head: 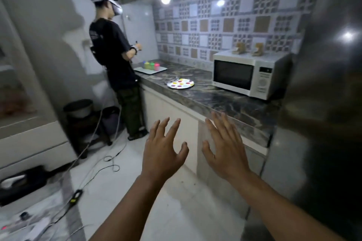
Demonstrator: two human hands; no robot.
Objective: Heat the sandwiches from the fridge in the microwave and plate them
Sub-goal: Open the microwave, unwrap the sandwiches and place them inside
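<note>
On counter point(205, 98) — microwave point(248, 73) door shut, facing room, long axis along wall.

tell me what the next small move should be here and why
Probably reach the right hand toward the dark fridge on the right and open it. Both hands, the left hand too, are open and hold nothing, the microwave door is closed, the dotted plate is bare, and no sandwiches show yet.

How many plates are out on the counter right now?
1. A polka-dot plate lies on the dark counter, left of the closed microwave. Farther left, a white tray holds coloured cups, which could hide something behind them.
</note>
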